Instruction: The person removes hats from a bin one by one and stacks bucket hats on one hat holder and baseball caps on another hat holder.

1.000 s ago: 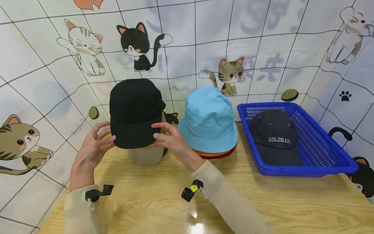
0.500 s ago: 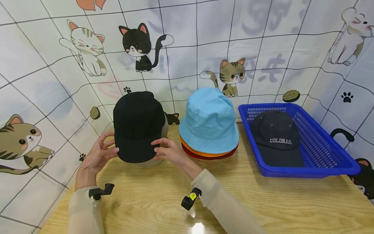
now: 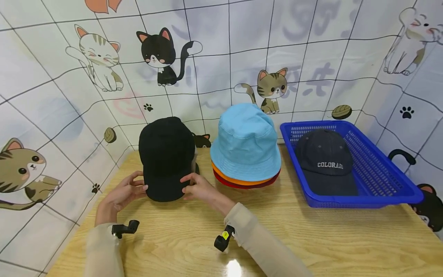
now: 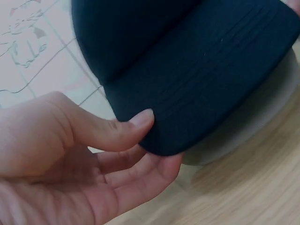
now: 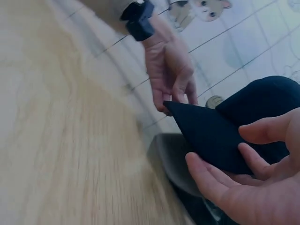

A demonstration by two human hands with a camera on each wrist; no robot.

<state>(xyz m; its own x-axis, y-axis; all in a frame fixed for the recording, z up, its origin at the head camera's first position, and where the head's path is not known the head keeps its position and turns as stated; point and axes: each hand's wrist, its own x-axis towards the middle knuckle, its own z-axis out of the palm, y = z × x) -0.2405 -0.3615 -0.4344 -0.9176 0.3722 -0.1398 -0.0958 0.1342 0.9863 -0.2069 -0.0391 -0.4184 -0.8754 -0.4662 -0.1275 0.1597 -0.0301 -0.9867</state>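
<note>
A black cap [image 3: 167, 154] stands at the left of the table with its brim toward me. My left hand [image 3: 126, 194] pinches one corner of the brim, thumb on top and fingers below, as the left wrist view shows. At the opposite side of the brim, my right hand [image 3: 204, 190] pinches the edge between thumb and fingers. Beneath the black cap sits a grey-beige cap [image 4: 253, 122], its brim showing under the black one in both wrist views. From the head view it is nearly all covered.
Right of the black cap is a stack of bucket hats, light blue [image 3: 245, 142] over orange and red ones. A blue plastic basket [image 3: 384, 165] at the right holds a dark grey COLORADO cap [image 3: 325, 161]. Cat-print sheeting [image 3: 214, 69] walls the wooden table [image 3: 187, 238].
Both hands have lowered the black cap and brought it slightly right, down over the grey-beige cap. The bucket hats and the basket have stayed in place.
</note>
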